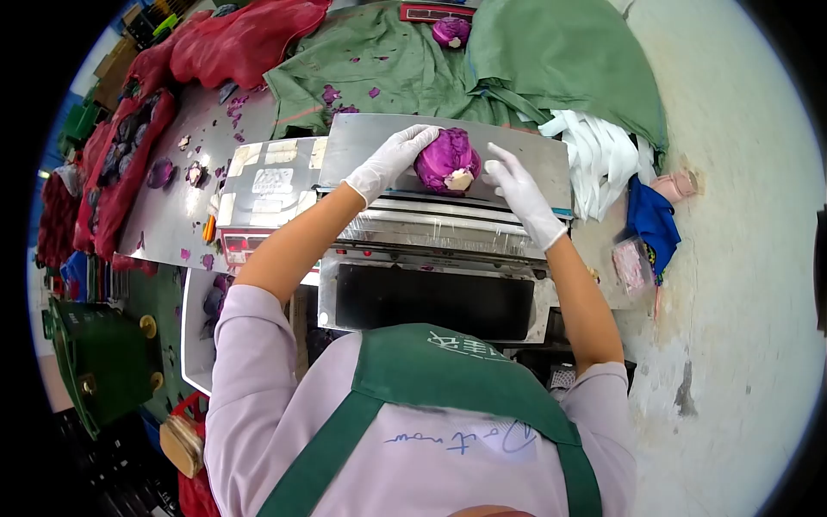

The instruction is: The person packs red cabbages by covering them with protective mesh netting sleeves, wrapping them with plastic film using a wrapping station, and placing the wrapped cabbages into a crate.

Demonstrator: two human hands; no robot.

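Note:
A red cabbage [447, 160] sits on the metal plate [362, 129] of the wrapping machine, its pale cut stem turned toward me. My left hand [396, 160], in a white glove, grips the left side of the cabbage, fingertips at its upper edge. On the other side, my right hand [522, 196] is apart from the cabbage, gloved and empty, with its fingers spread and curved toward it. Clear film [439, 226] stretches across the machine just below the cabbage. Closer to my body lies a black flat pad [435, 300].
Green cloth [560, 60] covers the far table, with another red cabbage [450, 32] by a red scale [422, 12]. White strips [594, 159] hang at right beside a blue cloth [650, 224]. Red mesh sacks [241, 43] and purple leaf scraps [160, 173] lie left; a green bin [103, 353] stands below.

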